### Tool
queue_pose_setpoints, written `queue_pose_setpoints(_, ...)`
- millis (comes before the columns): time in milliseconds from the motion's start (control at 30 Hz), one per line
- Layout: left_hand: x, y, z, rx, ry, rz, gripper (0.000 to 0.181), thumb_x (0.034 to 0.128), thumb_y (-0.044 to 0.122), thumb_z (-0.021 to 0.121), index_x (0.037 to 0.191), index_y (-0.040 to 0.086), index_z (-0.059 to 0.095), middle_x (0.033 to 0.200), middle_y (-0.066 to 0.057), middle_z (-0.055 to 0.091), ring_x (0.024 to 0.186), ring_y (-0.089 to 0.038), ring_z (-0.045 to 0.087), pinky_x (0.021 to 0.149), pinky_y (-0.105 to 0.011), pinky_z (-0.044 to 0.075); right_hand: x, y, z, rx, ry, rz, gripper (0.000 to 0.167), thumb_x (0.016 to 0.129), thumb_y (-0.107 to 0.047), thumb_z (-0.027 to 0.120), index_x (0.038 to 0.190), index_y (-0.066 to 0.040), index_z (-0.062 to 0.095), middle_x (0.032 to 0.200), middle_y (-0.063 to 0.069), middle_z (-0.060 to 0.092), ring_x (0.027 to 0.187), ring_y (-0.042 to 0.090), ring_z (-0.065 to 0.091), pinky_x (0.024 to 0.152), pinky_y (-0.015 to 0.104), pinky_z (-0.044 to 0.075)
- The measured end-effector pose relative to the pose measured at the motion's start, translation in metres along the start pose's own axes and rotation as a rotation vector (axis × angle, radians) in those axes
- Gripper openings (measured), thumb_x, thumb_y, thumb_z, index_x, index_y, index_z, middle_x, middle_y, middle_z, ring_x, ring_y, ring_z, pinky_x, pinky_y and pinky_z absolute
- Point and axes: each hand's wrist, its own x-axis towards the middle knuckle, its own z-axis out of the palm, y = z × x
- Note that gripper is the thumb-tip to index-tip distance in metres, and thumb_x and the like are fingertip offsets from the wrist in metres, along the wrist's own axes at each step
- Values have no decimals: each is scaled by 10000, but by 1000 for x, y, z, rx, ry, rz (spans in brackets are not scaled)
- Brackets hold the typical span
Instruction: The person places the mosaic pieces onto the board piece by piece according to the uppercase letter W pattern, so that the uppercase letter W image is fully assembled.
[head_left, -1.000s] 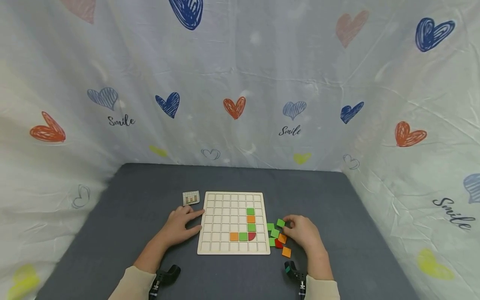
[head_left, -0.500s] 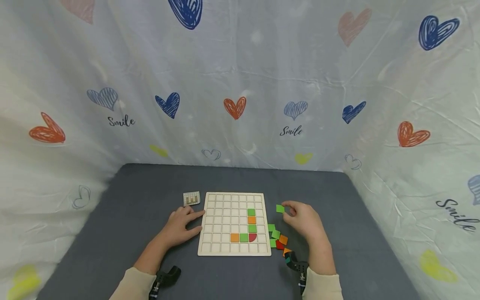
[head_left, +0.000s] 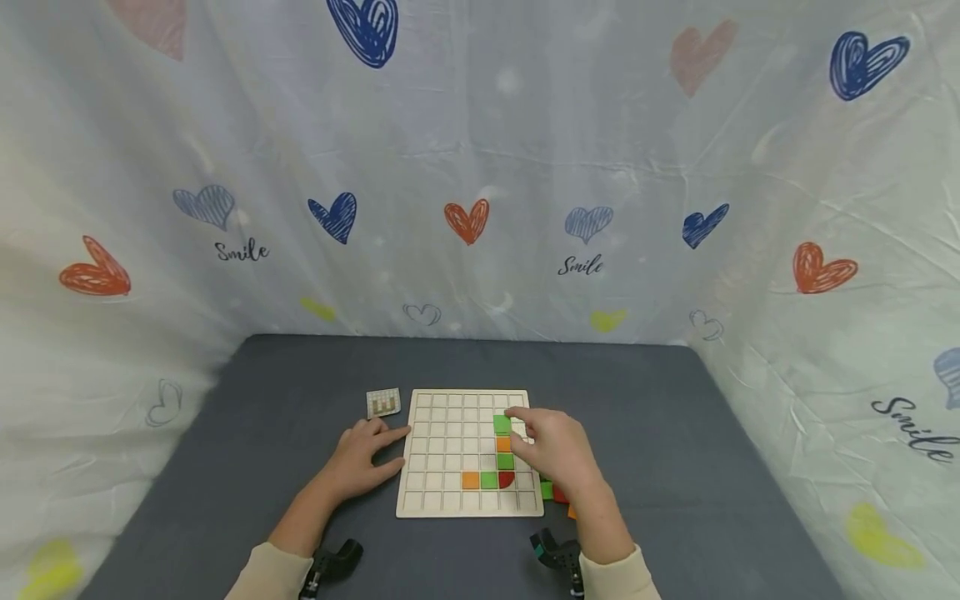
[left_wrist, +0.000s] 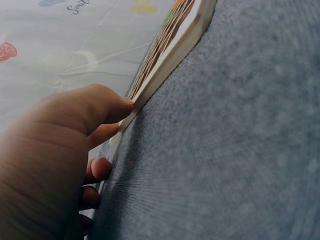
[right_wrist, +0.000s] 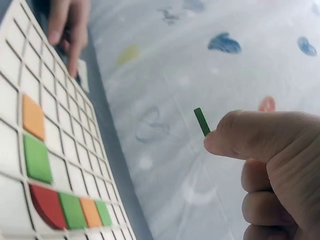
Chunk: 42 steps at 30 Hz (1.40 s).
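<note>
The wooden grid board (head_left: 442,437) bears an L-shaped line of tiles, with a red rounded tile (head_left: 506,480) at its corner. My left hand (head_left: 358,461) touches the board's left edge with thumb and index fingertip; in the left wrist view the thumb (left_wrist: 107,105) lies against the rim. Between thumb and index finger, my right hand (head_left: 558,446) pinches a green tile (head_left: 501,424) over the upper end of the line. The right wrist view has this green tile (right_wrist: 201,121) edge-on, raised above the board (right_wrist: 57,140).
A small patterned card (head_left: 383,402) lies at the board's upper left. Right of the board, partly hidden by my right arm, are loose tiles, among them a green one (head_left: 547,491). A curtain with hearts (head_left: 467,221) hangs behind the dark table (head_left: 315,367).
My right hand lifted the green tile from beside the loose tiles, then carried it left over the board. My left hand stays at the board's edge.
</note>
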Motion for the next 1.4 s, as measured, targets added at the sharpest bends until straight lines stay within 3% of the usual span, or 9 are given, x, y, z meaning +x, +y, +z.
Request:
queue_pose_setpoints(167,0,0,0,2,6,6,515,940,357,752,1416,186,660,962,91,437,798,-95,274,740,-375,239,0,-15,13,-12,-3,-83,280,913,-185,746,1191,-180,778,497,-150,220,442,25,157,447,233,149)
queue_pose_setpoints(300,-1,0,1,1,11,7,516,933,344,760,1413,180,663,962,83,439,799,-98,272,742,-378,237,1,-21,22,-17,-20,-117,272,920,-192,757,1190,-173,780,483,-157,230,434,25,156,440,232,148)
queue_pose_setpoints(733,-1,0,1,0,20,5,516,929,340,761,1410,178,665,973,76,457,805,-101,293,743,-373,253,4,-15,59,-55,-213,-32,263,944,-215,701,1182,-156,795,462,-77,395,457,74,212,442,277,184)
queue_pose_setpoints(800,-1,0,0,-2,23,9,515,930,340,761,1410,179,665,969,80,450,803,-101,288,744,-374,249,4,-13,63,-64,-222,-27,249,949,-219,700,1170,-155,798,536,-58,540,468,74,298,446,275,249)
queue_pose_setpoints(900,-1,-1,1,-5,26,14,516,930,344,762,1410,179,665,964,87,439,798,-97,280,744,-374,246,4,-11,67,-76,-225,-32,228,950,-211,702,1145,-153,805,818,-16,743,607,98,575,516,286,424)
queue_pose_setpoints(1000,-1,-1,1,-8,26,16,523,924,344,770,1409,177,665,960,88,433,794,-97,274,745,-375,243,4,-10,70,-85,-232,-38,216,948,-189,698,1127,-151,812,1076,-10,765,836,137,699,634,308,523)
queue_pose_setpoints(1400,-1,-2,3,-6,27,13,522,919,340,775,1403,177,670,964,86,440,792,-95,277,744,-373,252,4,-7,77,-58,-223,-21,176,945,-180,712,1072,-181,834,1031,-38,770,838,147,703,620,293,516)
